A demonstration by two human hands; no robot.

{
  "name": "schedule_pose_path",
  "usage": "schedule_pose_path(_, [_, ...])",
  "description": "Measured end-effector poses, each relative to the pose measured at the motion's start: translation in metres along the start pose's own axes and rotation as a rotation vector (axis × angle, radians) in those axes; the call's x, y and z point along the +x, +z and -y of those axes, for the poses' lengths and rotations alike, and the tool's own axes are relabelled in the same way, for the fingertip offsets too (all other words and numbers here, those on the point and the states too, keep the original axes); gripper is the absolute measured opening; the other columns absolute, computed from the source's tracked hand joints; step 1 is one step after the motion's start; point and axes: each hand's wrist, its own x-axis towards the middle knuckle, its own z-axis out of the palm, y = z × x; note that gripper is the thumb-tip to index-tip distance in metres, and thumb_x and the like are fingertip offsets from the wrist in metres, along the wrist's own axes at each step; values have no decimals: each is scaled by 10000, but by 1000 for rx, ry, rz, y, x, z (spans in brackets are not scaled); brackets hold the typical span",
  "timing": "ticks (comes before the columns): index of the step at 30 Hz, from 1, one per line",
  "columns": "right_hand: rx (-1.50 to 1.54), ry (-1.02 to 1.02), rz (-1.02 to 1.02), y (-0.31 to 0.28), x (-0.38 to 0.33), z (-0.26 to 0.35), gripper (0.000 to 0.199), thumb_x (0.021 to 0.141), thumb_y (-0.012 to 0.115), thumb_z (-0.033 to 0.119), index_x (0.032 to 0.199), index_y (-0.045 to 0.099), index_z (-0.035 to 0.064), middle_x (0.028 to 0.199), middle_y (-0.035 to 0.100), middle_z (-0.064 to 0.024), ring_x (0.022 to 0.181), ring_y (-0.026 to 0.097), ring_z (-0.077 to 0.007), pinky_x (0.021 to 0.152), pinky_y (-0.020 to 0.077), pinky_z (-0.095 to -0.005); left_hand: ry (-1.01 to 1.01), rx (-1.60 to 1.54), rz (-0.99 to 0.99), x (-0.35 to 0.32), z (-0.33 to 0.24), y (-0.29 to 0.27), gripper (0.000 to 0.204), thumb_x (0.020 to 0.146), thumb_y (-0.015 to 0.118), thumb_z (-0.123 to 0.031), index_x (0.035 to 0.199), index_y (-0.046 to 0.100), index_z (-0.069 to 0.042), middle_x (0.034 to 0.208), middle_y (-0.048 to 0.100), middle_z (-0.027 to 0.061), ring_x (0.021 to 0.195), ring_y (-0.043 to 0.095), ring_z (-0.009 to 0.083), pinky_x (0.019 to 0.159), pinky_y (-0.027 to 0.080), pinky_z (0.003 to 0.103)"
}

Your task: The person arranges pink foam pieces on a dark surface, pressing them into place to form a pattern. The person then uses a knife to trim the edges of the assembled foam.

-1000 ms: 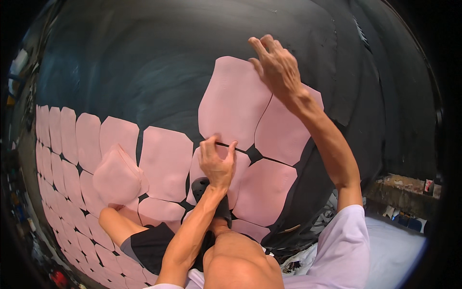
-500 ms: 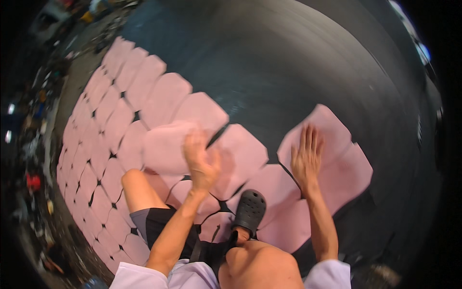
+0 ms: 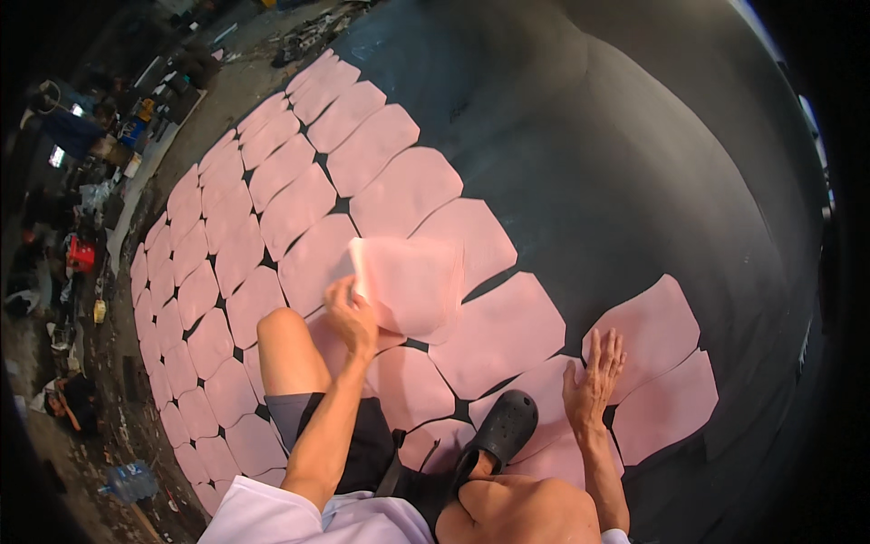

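Thin pink sheets with cut corners (image 3: pixel 507 322) lie in rows over a large dark curved surface (image 3: pixel 589 181). My left hand (image 3: pixel 352 319) is closed on the left edge of a loose pink sheet (image 3: pixel 412 286), which lies over others; its upper left corner is lifted. Whether it is one sheet or a thin stack, I cannot tell. At the right, my right hand (image 3: pixel 594 385) rests with fingers stretched out on the near left part of a pink sheet (image 3: pixel 657 326). Another pink sheet (image 3: pixel 671 408) adjoins that one on its near side.
My foot in a black clog (image 3: pixel 507 426) stands on the sheets between my hands, and my bare left knee (image 3: pixel 290 340) is down on them. Beyond the left edge are clutter, a red object (image 3: pixel 82 254), a clear bluish bottle (image 3: pixel 134 480) and what looks like a person (image 3: pixel 72 403).
My view has shifted, showing more of the left rows. The left hand went from open above the loose sheet to gripping its edge. The right hand slid toward the near left of its sheet.
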Motion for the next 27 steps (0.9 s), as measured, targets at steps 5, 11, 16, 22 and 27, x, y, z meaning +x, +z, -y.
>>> schedule_pose_path(5, [36,-464,-52,-34,73,71,735,899,725,-12,1604,603,156,1717,500,-148,1657,357,-371,1374,243,-606,667,-406,470,-65,-147,-28,222,1018,765,-118,1184,809,21,1336,700,199,1271,696,388,1079,578,449])
schedule_pose_path(11, [513,-370,444,-140,137,64,528,905,697,-62,1401,726,117,1282,781,-156,1087,788,-380,943,632,-496,422,-689,460,-42,-182,-51,982,827,1022,-250,1628,504,-18,1599,582,159,1421,609,333,1168,516,483])
schedule_pose_path(16, [594,-166,339,-174,191,10,581,1025,715,74,1558,484,69,1410,708,-253,1316,666,-463,1092,529,-505,-792,-1442,949,-73,-177,8,640,1028,836,-211,1573,532,-63,1488,659,98,1350,650,253,1150,514,465])
schedule_pose_path(22, [300,-134,266,-123,245,-79,549,1059,650,93,1594,534,58,1495,664,-250,1348,658,-436,1151,533,-509,-702,-1071,911,-109,-254,82,489,1017,818,-83,1444,587,-29,1248,739,89,1114,720,196,994,609,438])
schedule_pose_path(27, [245,10,324,-122,257,-105,554,1016,734,154,1542,595,50,1429,729,-245,1308,702,-411,1112,555,-512,-692,-1017,764,-119,-267,113,536,923,870,59,1386,602,29,1081,784,140,875,769,200,776,662,329])
